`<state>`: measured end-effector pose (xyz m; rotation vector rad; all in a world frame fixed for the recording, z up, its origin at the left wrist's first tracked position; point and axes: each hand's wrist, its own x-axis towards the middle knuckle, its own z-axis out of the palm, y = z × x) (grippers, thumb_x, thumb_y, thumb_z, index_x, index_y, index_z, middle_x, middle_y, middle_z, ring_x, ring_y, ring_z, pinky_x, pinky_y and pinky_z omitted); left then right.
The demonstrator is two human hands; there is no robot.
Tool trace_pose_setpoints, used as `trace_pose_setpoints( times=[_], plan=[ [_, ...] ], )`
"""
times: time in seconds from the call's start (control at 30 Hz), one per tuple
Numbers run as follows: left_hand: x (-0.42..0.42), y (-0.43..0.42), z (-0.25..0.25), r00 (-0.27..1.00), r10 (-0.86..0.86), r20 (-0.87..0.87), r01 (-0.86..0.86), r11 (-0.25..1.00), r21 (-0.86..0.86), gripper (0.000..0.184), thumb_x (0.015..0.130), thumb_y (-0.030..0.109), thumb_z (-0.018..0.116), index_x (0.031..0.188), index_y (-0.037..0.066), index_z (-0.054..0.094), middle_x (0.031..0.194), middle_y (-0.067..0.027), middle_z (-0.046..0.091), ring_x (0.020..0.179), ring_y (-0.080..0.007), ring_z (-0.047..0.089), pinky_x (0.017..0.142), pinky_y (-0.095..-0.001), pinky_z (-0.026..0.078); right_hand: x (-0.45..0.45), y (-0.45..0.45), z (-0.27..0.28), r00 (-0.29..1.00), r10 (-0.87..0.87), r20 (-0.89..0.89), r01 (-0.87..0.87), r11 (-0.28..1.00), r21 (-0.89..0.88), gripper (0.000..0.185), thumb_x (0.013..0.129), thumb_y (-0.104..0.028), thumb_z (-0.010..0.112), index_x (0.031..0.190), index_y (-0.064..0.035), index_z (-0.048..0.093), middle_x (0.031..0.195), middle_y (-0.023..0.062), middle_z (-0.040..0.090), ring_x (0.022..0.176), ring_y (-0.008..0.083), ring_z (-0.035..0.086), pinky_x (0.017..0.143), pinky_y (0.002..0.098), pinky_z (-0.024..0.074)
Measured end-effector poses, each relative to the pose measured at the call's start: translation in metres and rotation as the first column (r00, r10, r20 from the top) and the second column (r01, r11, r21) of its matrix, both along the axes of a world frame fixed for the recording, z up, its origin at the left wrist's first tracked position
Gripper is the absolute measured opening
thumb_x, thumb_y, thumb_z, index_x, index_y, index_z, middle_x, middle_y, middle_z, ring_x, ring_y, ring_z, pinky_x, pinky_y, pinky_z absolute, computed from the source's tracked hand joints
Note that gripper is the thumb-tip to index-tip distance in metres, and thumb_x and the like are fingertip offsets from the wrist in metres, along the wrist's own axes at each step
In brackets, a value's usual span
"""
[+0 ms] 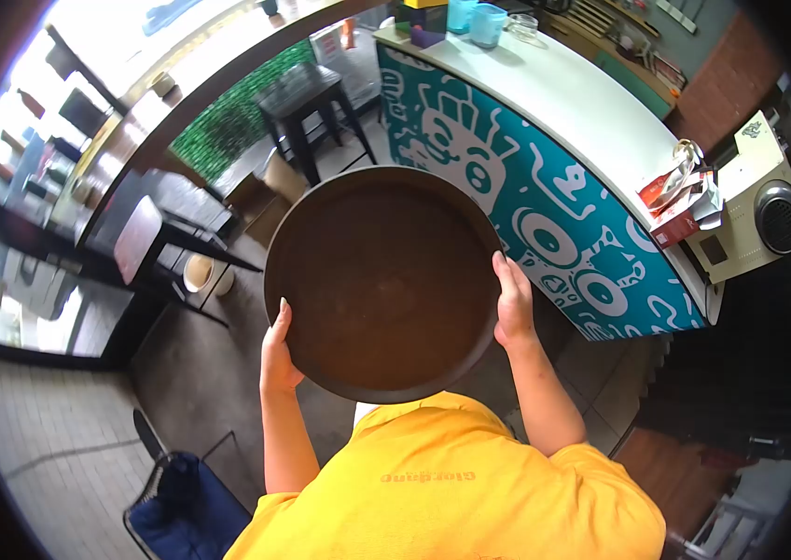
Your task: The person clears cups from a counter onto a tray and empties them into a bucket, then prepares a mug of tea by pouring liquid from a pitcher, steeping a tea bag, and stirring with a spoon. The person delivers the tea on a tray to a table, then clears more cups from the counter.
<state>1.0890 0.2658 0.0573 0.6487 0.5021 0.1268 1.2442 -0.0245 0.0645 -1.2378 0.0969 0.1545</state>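
Note:
A large round dark-brown tray (pixel 386 280) with a raised rim is held out in front of my yellow shirt (pixel 442 485), its inner face toward me. My left hand (pixel 280 353) grips the lower left of the rim, thumb up along the edge. On the right side, my right hand (pixel 514 303) grips the rim a little higher. The fingers behind the tray are hidden. Nothing lies on the tray's surface, which shows only a faint sheen.
Beyond the tray stands a white-topped counter (pixel 563 103) with a teal patterned front. Blue cups (pixel 487 25), a red box (pixel 680 210) and a beige machine (pixel 755 210) are on it. A black stool (pixel 307 98), a chair (pixel 148 233) and a navy folding chair (pixel 186 499) stand around.

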Motion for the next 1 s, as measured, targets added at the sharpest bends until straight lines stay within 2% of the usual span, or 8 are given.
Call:
trace_pose_setpoints(
  times=[0.17,0.27,0.37,0.43,0.5,0.63,0.9,1.0],
  plan=[
    [0.116,0.071,-0.016,1.0,0.002,-0.001,-0.002,0.998,0.07,0.051,0.096,0.034,0.053,0.129,-0.004,0.046,0.125,-0.0158,0.056,0.11,-0.0286,0.058,0.091,-0.0409,0.05,0.11,0.057,-0.001,0.992,0.078,0.096,-0.077,0.997,-0.021,0.017,0.095,-0.026,0.057,0.087,-0.0107,0.059,0.081,-0.0087,0.048,0.08,0.0029,0.042,0.077,0.0205,0.0324],
    [0.163,0.115,0.004,0.998,0.06,0.012,-0.061,0.997,0.056,0.051,0.096,0.035,0.053,0.129,-0.003,0.046,0.126,-0.0159,0.056,0.11,-0.0287,0.058,0.091,-0.0413,0.05,0.173,0.104,0.012,0.997,0.07,-0.039,-0.073,0.994,-0.076,0.044,0.096,-0.031,0.055,0.123,0.0031,0.052,0.122,0.007,0.055,0.119,0.0142,0.046,0.104,0.0272,0.0285],
    [0.191,0.149,0.023,0.991,0.133,0.026,-0.133,0.991,0.008,0.052,0.096,0.036,0.053,0.129,-0.003,0.047,0.126,-0.0155,0.055,0.11,-0.0286,0.058,0.091,-0.0412,0.049,0.223,0.156,0.039,0.983,0.184,0.022,-0.182,0.981,-0.069,0.048,0.096,-0.034,0.054,0.124,0.0046,0.05,0.128,0.0106,0.052,0.125,0.0172,0.042,0.107,0.0289,0.027],
    [0.205,0.167,0.032,0.983,0.18,0.039,-0.179,0.984,-0.009,0.052,0.096,0.037,0.052,0.129,-0.002,0.047,0.126,-0.0151,0.055,0.11,-0.0285,0.058,0.092,-0.0412,0.049,0.274,0.184,0.025,0.989,0.145,0.038,-0.144,0.988,-0.048,0.045,0.097,-0.035,0.052,0.122,0.0018,0.051,0.121,0.0106,0.058,0.117,0.0185,0.051,0.102,0.0306,0.0358],
    [0.214,0.178,0.036,0.957,0.29,0.026,-0.291,0.955,0.049,0.051,0.097,0.037,0.051,0.13,-0.002,0.046,0.127,-0.0137,0.055,0.111,-0.0277,0.057,0.093,-0.0407,0.048,0.325,0.211,0.032,0.882,0.469,0.053,-0.461,0.834,0.301,0.039,0.097,-0.037,0.051,0.119,-0.0046,0.054,0.107,0.0062,0.064,0.099,0.0149,0.06,0.088,0.031,0.045],
    [0.224,0.19,0.033,0.896,0.44,0.06,-0.444,0.889,0.108,0.051,0.097,0.037,0.049,0.132,0.0,0.046,0.13,-0.0117,0.054,0.115,-0.027,0.055,0.096,-0.0399,0.046,0.433,0.285,0.048,0.918,0.396,-0.009,-0.396,0.915,-0.074,0.034,0.094,-0.04,0.054,0.113,-0.0121,0.058,0.098,0.0003,0.066,0.081,0.0082,0.059,0.072,0.0246,0.0441],
    [0.278,0.157,0.038,0.567,0.816,0.113,-0.824,0.565,0.047,0.054,0.097,0.041,0.049,0.134,0.002,0.045,0.133,-0.008,0.051,0.12,-0.0268,0.051,0.1,-0.0411,0.042,0.63,0.52,0.072,0.726,0.601,0.333,-0.53,0.798,-0.287,0.037,0.087,-0.03,0.066,0.111,-0.0027,0.058,0.092,0.0034,0.063,0.075,0.0088,0.056,0.064,0.022,0.0438],
    [0.3,0.135,0.033,0.4,0.916,0.033,-0.915,0.396,0.082,0.055,0.095,0.044,0.05,0.132,0.002,0.048,0.132,-0.0087,0.053,0.118,-0.0272,0.052,0.099,-0.041,0.042,0.729,0.617,0.047,0.645,0.514,0.565,-0.353,0.857,-0.376,0.035,0.085,-0.026,0.065,0.107,0.0012,0.06,0.102,0.014,0.065,0.095,0.0211,0.062,0.083,0.0296,0.0472]
  ],
)
